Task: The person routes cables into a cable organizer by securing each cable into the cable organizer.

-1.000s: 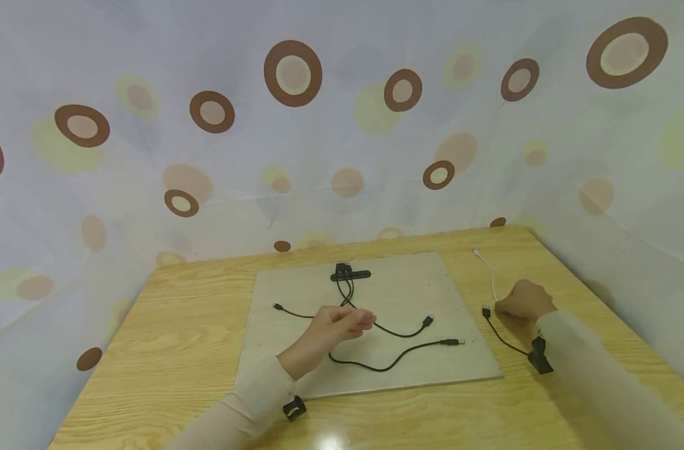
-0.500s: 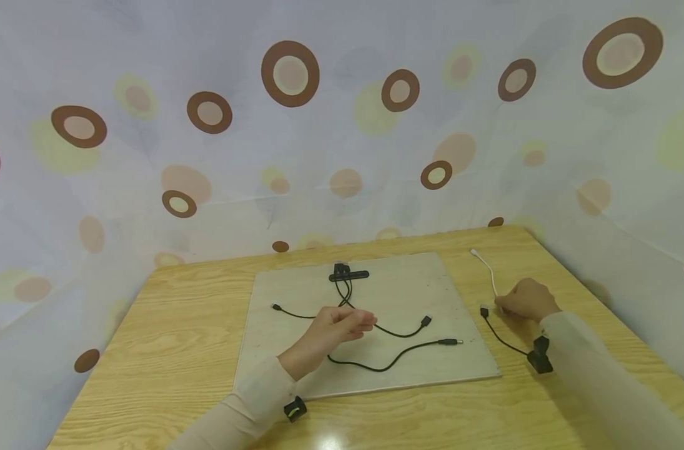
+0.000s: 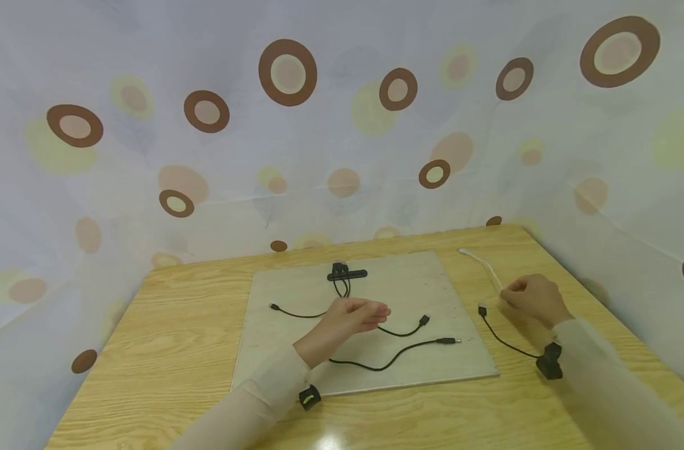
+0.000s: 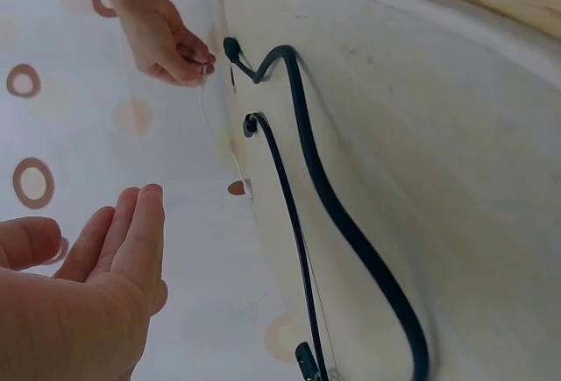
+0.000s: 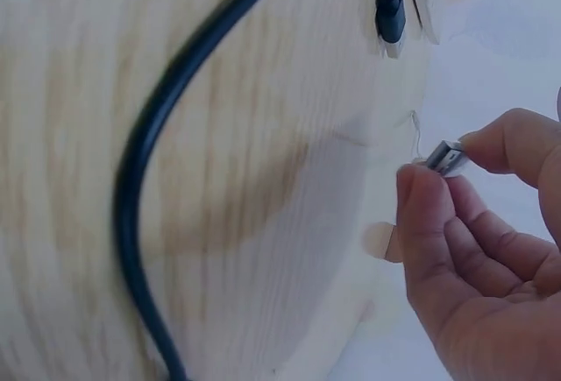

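My right hand (image 3: pixel 536 299) pinches the metal USB plug (image 5: pixel 446 158) of a white cable (image 3: pixel 485 264) between thumb and fingertips, just above the table's right side. The cable's small far end lies toward the back of the table. Straight-fingered and holding nothing, my left hand (image 3: pixel 347 322) hovers over a pale board (image 3: pixel 395 269). On that board, partly behind the left hand, lie black cables, one ending in a USB plug (image 3: pixel 424 319) and another in a round barrel plug (image 3: pixel 446 341). A smaller plug (image 3: pixel 274 307) lies at the board's left.
A black holder strip (image 3: pixel 356 274) at the back of the board carries cable ends. To the board's right, a short black USB cable (image 3: pixel 496 337) lies near my right sleeve. A spotted curtain (image 3: pixel 342 125) closes off the back and sides of the wooden table (image 3: pixel 167 325).
The right hand has lifted a little and shifted right with the white cable's plug, whose far end has swung left. My left hand has drifted slightly right.
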Tool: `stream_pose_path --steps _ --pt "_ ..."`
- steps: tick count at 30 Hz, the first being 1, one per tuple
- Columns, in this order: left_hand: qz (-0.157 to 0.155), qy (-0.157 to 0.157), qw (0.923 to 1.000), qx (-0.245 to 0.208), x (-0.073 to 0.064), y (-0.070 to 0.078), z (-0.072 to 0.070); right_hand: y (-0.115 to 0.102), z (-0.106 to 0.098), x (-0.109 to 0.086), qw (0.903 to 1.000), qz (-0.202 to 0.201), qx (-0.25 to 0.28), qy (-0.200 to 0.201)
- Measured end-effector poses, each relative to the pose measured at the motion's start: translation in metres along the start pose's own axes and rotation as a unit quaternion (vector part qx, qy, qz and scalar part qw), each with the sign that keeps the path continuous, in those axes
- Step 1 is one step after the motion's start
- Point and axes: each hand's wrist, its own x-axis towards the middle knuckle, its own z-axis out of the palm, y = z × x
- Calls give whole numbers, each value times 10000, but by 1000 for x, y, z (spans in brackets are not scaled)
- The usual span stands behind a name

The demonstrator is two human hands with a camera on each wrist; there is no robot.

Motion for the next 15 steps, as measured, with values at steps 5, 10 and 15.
stream_pose_path --steps 5,10,15 --pt "75 -173 9998 -80 18 4 12 -3 -2 -8 9982 -338 -156 466" --pt "-192 -197 9994 -228 46 10 27 0 -3 -13 9952 -556 -131 798" --pt "-376 32 9983 -450 71 17 41 4 -3 -18 9909 -745 -180 1103"
